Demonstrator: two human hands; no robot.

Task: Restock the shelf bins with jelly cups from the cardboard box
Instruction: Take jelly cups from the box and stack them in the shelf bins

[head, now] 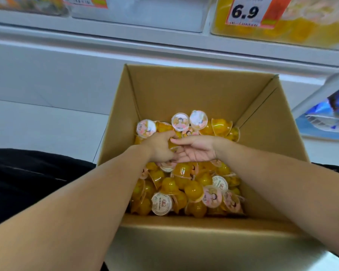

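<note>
An open cardboard box [184, 89] stands on the floor in front of the shelf, its bottom covered with several yellow jelly cups [184, 184] with printed lids. Both my hands are inside it, above the pile. My left hand [160, 147] is back-up, with its fingers curled around a yellow jelly cup [173, 146]. My right hand [196, 151] lies next to it, palm showing and fingers stretched out to touch the left fingers. Above, a clear shelf bin [301, 30] at the right holds yellow cups behind a 6.9 price tag [245, 11]. The middle bin [137, 16] looks nearly bare.
A third bin [27, 4] with colourful goods is at the top left. Blue packets [329, 114] lie on a low shelf to the right of the box. White shelf base [57, 75] runs behind the box. My dark trouser leg [27, 173] is at the left.
</note>
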